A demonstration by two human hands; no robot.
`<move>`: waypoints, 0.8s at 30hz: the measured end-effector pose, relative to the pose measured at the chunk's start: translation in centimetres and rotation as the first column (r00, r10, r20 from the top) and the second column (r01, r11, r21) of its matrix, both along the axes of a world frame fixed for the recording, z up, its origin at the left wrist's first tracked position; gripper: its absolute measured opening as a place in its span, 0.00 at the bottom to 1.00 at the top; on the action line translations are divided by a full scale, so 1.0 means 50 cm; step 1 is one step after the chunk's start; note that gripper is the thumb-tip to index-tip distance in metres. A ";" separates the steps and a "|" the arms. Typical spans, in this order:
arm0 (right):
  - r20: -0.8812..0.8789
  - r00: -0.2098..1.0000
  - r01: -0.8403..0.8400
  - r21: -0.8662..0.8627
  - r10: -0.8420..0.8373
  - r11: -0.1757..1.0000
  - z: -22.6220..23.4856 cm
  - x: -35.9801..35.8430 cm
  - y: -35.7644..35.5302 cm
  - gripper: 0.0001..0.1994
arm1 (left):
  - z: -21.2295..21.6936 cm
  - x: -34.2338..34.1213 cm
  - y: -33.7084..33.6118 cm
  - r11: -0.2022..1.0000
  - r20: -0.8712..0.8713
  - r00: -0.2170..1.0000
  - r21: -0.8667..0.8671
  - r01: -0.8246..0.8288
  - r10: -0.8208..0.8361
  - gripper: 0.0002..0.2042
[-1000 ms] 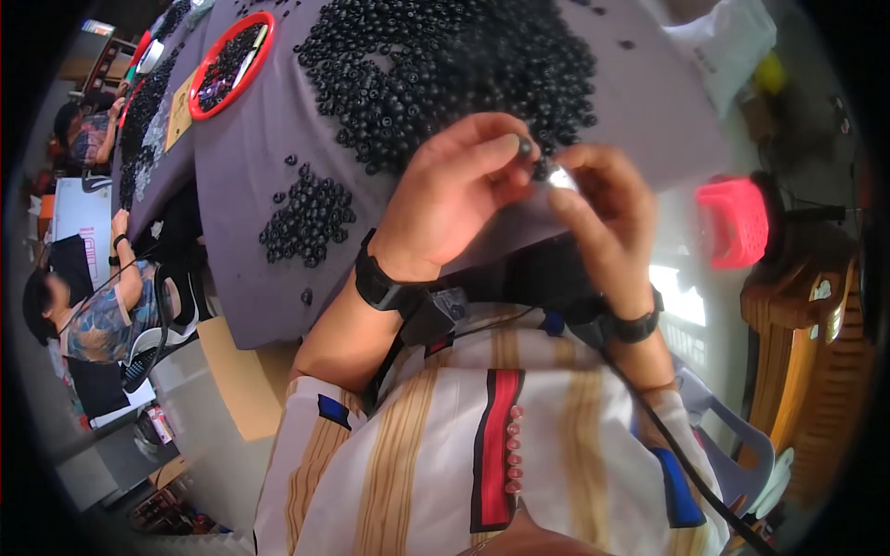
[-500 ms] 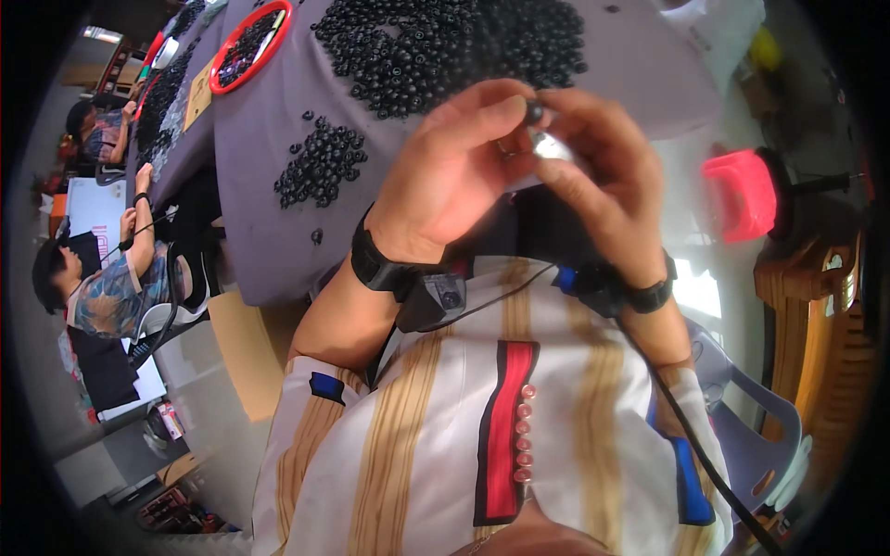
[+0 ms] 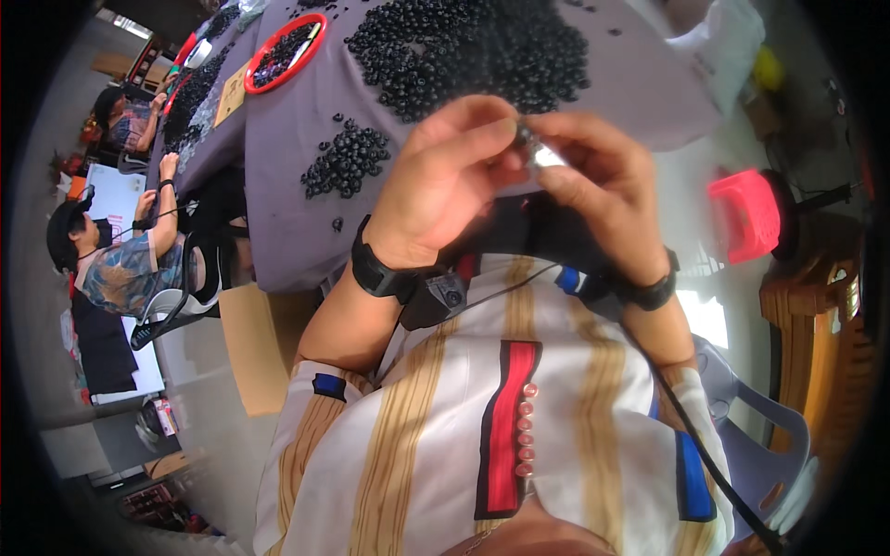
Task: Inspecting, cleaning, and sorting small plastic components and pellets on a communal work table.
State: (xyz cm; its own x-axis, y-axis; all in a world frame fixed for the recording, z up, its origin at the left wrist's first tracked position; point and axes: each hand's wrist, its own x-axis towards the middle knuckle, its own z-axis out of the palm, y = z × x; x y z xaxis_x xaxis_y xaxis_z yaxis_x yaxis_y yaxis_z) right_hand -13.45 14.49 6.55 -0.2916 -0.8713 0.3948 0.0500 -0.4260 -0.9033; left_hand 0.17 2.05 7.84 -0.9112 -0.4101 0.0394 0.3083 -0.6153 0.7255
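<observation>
Right hand [image 3: 614, 190] — fingers pinching a shiny piece [image 3: 549, 157]; a dark bead [image 3: 526, 134] lies toward ten o'clock, beside the left hand [image 3: 436, 181] — its fingers' grip indiscernible.

Workshop: black parts [image 3: 464, 60] across table [image 3: 287, 243]

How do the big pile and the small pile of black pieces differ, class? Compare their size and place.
Size: the big pile spreads much wider than the small pile.
Place: the big pile lies beyond the hands; the small pile sits nearer the person, left of the left hand.
View: the big pile runs off the picture's top edge, while the small pile shows whole.
Shared: both are loose black pieces on the cloth.
</observation>
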 end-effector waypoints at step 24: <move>0.100 0.991 -0.095 0.109 0.085 0.989 -0.032 -0.010 -0.018 0.13 | -0.056 0.001 -0.015 0.997 0.076 0.995 0.033 0.064 -0.066 0.15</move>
